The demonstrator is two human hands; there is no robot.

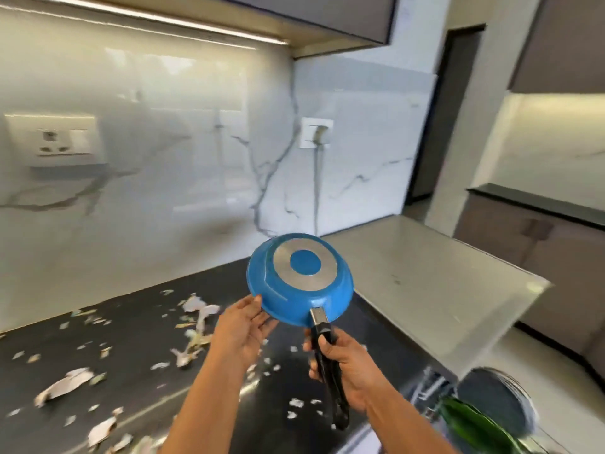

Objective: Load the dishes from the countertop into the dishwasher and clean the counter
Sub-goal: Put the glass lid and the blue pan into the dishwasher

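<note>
I see the blue frying pan (299, 278) held up in the air above the dark countertop (131, 326), turned bottom-up toward me, so its round steel base disc with a blue centre shows. The enamel looks smooth and glossy. My right hand (340, 368) grips the long black handle (329, 371), fingers curled round it and thumb lying on top, just behind the metal collar where handle meets pan. My left hand (244, 326) steadies the pan's near-left rim, fingers fairly straight and close together, their tips touching the rim's edge.

Below, the polished black counter is strewn with pale scraps (193, 326), papery, torn and irregular, some curled, scattered from the left edge to under my forearms. Behind it rises a glossy white marble-look backsplash (163, 158) with grey veins, carrying a square socket plate (316, 132) and another switch plate (62, 142) at left. To the right lies a matte grey worktop (425, 276). At lower right, blurred, dark round plates (494, 401) stand on edge beside something green (471, 424)
</note>
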